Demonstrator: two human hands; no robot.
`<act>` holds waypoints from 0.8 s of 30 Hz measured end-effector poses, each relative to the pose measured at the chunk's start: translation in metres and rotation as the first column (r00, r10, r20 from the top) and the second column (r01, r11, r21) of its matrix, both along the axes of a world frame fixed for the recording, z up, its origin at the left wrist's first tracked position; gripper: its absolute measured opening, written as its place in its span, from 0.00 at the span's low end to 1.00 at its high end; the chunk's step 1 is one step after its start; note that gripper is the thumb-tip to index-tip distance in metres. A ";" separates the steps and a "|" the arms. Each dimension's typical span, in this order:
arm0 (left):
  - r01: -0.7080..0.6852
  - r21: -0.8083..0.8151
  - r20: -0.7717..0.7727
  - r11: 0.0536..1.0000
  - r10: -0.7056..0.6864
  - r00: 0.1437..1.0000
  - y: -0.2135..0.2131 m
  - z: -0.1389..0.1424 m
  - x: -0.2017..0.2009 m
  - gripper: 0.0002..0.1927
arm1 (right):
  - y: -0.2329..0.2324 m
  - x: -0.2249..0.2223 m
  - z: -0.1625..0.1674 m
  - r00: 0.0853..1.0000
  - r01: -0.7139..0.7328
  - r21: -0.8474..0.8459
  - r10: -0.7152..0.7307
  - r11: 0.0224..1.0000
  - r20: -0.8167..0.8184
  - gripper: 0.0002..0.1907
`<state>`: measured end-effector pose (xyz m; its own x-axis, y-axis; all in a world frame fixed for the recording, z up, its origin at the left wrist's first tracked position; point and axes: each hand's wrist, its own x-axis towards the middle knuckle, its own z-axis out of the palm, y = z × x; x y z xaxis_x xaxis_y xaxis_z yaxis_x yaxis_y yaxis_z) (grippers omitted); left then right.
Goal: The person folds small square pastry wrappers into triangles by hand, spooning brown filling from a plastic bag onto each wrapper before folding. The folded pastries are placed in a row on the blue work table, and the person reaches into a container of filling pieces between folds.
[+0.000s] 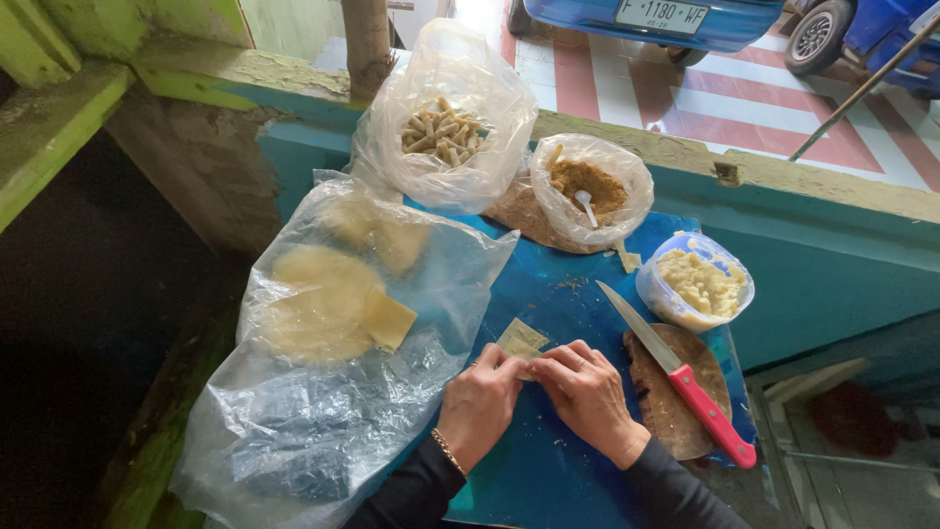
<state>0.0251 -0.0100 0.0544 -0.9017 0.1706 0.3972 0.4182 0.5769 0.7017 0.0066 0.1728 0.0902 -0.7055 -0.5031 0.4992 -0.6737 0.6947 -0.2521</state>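
Observation:
My left hand (480,402) and my right hand (586,390) meet over the blue table top (548,470), fingers pinched together on a thin pale wrapper sheet (521,339). One corner of the sheet sticks out beyond my fingertips. What lies inside the folded part is hidden by my fingers. A gold bracelet sits on my left wrist.
A large clear plastic sheet covers round pale wrappers (318,299) at left. Behind stand a bag of rolled sticks (441,127), a bag of brown crumbs with a white spoon (586,188) and a tub of pale mash (697,282). A red-handled knife (685,377) rests on a wooden board (676,411).

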 end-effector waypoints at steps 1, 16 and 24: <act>0.002 -0.038 -0.060 0.999 -0.005 0.998 0.000 -0.001 0.000 0.05 | 0.001 0.000 0.000 1.000 -0.007 -0.003 0.007 1.000 0.004 0.07; 0.016 -0.319 -0.356 0.947 -0.136 0.925 -0.018 -0.001 0.012 0.16 | 0.004 -0.004 0.002 0.999 -0.008 -0.004 0.008 1.000 0.050 0.05; -0.034 -0.514 -0.368 0.857 -0.184 0.911 -0.018 -0.008 0.027 0.21 | 0.003 -0.001 0.005 0.998 -0.003 -0.006 0.004 1.000 0.060 0.04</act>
